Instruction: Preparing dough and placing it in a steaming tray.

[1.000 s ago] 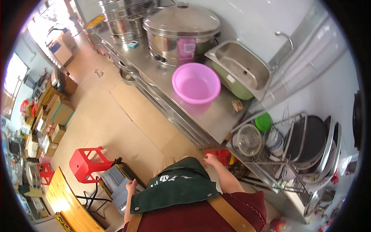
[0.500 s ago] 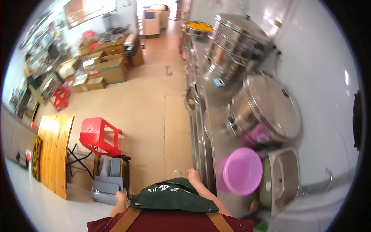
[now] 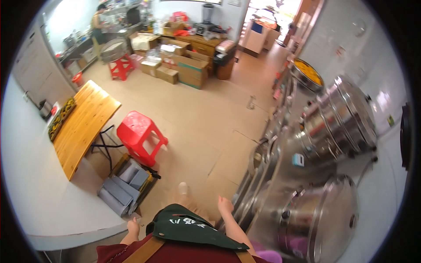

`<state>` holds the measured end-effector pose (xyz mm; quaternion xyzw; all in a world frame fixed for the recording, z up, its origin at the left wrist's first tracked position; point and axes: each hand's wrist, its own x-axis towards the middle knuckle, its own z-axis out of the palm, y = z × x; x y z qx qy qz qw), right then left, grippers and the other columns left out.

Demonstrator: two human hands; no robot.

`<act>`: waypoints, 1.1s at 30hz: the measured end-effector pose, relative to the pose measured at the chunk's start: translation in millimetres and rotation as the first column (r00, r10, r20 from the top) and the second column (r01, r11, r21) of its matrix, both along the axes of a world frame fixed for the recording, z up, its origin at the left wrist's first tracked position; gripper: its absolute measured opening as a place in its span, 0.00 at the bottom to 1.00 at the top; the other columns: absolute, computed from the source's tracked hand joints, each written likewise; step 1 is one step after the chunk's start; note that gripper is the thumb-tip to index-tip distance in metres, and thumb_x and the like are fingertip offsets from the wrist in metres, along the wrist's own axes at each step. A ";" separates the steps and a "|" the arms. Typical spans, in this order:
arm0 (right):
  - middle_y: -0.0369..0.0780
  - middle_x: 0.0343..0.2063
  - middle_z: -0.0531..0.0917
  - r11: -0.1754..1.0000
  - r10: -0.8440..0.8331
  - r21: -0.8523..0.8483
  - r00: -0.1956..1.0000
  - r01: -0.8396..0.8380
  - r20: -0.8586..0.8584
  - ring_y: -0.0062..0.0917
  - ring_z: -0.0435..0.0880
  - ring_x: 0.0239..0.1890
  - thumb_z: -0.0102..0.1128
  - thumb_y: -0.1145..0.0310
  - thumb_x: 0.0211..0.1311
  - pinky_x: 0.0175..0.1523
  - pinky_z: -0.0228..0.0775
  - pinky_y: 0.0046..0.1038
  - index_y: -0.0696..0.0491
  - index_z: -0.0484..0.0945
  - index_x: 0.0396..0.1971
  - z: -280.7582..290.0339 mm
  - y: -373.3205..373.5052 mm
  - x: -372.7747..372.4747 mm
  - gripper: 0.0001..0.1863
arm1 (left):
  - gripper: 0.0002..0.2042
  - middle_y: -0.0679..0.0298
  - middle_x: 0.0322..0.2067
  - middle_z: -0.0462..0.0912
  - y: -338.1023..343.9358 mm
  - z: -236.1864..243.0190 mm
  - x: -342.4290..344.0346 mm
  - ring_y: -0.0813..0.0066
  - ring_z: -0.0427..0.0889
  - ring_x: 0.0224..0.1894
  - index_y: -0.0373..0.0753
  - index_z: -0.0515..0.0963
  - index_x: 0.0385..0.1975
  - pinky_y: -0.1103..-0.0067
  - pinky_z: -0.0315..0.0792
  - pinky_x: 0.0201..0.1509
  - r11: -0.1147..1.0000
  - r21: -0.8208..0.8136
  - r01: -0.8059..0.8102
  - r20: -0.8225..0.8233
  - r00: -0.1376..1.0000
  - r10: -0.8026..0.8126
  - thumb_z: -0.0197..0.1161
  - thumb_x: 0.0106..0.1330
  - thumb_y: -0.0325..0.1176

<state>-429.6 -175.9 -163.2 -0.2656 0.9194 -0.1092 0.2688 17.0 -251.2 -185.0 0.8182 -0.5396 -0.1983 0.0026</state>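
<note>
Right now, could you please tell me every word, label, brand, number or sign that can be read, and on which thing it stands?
None can be read with certainty.
Green apron: white characters, slanted and distorted.
Blue-and-white box on the counter: print too small.
Pink patch on the steel pot: blurred.
Cardboard boxes: any print too small.

Commercial kitchen, by its large steel cookware

A long, shiny stainless-steel counter [image 3: 287,177] bears a tall, tiered metal steamer [image 3: 337,120] and a broad, round, lidded steel pot [image 3: 302,223]; a round metal pan [image 3: 301,81] of bright yellow contents sits beyond. A black-based blender [image 3: 208,15] and the wearer's dark green apron [image 3: 188,230] also suggest food work
</note>
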 end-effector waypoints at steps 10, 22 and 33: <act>0.47 0.17 0.77 0.955 -0.244 0.249 0.900 0.159 0.361 0.32 0.77 0.18 0.51 0.62 0.50 0.23 0.69 0.31 0.64 0.74 0.19 -12.6 16.1 -56.9 0.18 | 0.28 0.45 0.24 0.76 -148.1 -97.2 -56.5 0.53 0.77 0.26 0.28 0.75 0.25 0.67 0.70 0.32 0.927 0.145 -0.346 -0.348 0.859 0.375 0.47 0.55 0.55; 0.39 0.15 0.74 0.959 -0.238 0.003 0.799 0.284 0.552 0.22 0.74 0.14 0.51 0.67 0.52 0.17 0.67 0.21 0.60 0.72 0.27 -90.6 -175.6 -149.9 0.10 | 0.18 0.60 0.20 0.75 -321.6 -19.6 -210.5 0.73 0.76 0.16 0.32 0.72 0.31 0.80 0.69 0.18 0.986 0.146 -0.078 -0.743 0.650 0.161 0.56 0.54 0.45; 0.42 0.19 0.77 0.983 -0.110 0.184 0.847 0.014 0.520 0.26 0.76 0.18 0.53 0.62 0.50 0.24 0.70 0.28 0.60 0.75 0.24 -146.2 -300.0 -267.7 0.14 | 0.19 0.46 0.21 0.75 -226.1 -80.3 -119.6 0.48 0.76 0.25 0.31 0.71 0.26 0.67 0.70 0.30 0.824 0.247 0.509 -0.187 0.860 -0.475 0.60 0.46 0.43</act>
